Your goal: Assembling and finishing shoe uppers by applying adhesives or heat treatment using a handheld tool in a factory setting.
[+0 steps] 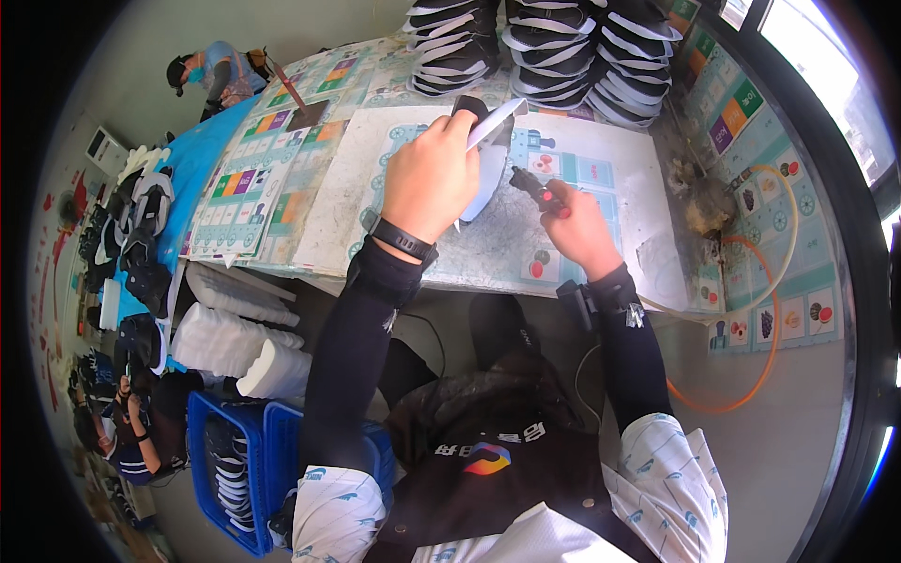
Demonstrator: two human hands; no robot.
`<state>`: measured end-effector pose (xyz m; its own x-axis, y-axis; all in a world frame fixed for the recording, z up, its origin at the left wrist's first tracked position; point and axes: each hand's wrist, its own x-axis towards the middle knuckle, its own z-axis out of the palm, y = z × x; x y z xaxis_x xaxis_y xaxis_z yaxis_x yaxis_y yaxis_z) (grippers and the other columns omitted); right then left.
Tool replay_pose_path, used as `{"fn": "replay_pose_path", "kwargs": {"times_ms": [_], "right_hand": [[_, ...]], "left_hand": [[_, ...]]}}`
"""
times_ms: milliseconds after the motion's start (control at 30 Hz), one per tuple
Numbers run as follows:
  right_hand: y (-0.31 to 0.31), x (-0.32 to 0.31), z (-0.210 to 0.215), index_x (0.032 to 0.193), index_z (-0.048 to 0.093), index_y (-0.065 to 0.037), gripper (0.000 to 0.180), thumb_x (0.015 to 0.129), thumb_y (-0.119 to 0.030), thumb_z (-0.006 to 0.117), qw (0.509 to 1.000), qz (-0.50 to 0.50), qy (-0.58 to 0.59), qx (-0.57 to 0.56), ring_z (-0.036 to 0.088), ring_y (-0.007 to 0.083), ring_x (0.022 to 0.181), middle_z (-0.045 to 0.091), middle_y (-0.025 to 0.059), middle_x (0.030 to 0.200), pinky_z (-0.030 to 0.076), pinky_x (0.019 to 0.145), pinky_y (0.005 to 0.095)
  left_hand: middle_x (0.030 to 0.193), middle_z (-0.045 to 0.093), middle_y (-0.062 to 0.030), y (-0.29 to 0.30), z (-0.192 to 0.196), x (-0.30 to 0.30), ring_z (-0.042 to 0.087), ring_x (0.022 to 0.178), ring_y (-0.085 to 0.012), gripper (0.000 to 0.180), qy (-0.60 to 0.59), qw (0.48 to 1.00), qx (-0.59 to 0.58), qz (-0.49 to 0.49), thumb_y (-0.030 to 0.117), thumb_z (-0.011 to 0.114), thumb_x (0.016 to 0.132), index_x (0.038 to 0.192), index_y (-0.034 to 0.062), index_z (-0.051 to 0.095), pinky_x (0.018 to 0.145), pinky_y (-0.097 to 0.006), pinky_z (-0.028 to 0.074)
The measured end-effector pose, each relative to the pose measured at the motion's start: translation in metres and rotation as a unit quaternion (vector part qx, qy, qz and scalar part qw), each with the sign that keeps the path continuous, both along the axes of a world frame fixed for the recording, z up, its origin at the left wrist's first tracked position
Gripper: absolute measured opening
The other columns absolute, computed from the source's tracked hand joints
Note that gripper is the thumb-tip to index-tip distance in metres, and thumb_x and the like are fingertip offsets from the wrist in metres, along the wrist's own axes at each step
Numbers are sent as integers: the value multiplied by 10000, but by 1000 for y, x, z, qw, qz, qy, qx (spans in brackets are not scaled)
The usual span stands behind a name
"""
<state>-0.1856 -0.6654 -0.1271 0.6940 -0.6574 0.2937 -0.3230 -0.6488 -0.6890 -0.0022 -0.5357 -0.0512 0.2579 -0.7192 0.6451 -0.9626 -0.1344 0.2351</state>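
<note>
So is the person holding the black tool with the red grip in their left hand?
No, the black tool with the red grip is in the right hand; the left hand holds a black-and-white shoe piece.

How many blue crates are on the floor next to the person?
2. Both blue crates stand side by side at the person's lower left: one further left, holding dark shoe parts, the other right against it. More may be hidden beyond the picture's edge.

The left hand (430, 178) covers much of the shoe (483, 155) it grips; the right hand (577, 230) hides most of its tool (533, 186).
</note>
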Motion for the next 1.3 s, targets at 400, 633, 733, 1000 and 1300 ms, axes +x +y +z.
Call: {"fn": "replay_pose_path", "kwargs": {"times_ms": [400,633,733,1000,1300], "right_hand": [[3,4,3,940,696,-1,177,827,-98,600,994,90,29,50,635,518,858,677,279,850,516,783,553],[7,4,7,946,692,18,183,837,-71,574,993,95,5,76,662,498,802,673,294,814,534,733,520],[8,8,0,953,694,25,190,842,-68,571,993,84,-22,76,685,443,667,674,282,769,553,677,481],[17,2,5,987,705,41,205,848,-49,585,979,82,7,187,678,298,474,660,186,669,536,527,404],[15,0,-4,942,685,44,177,838,-75,605,992,53,-21,112,680,407,592,665,254,711,545,637,452]], "left_hand": [[1107,710,-201,44,-12,-12,693,982,-413,278,96,995,-27,22,114,628,995,1252,18,670,848,-431,550],[1168,685,-156,60,-21,-16,681,999,-418,351,100,994,-35,15,80,624,962,1311,65,657,821,-470,565],[1207,682,-157,66,-23,-18,680,1016,-424,383,122,992,-36,17,71,634,948,1331,67,649,837,-468,566],[1250,673,-157,74,-29,-20,677,1056,-428,435,126,991,-34,18,79,650,926,1361,73,630,868,-468,566],[1274,667,-151,79,-32,-28,673,1074,-426,471,131,990,-40,18,56,657,902,1371,76,626,872,-469,568]]}}
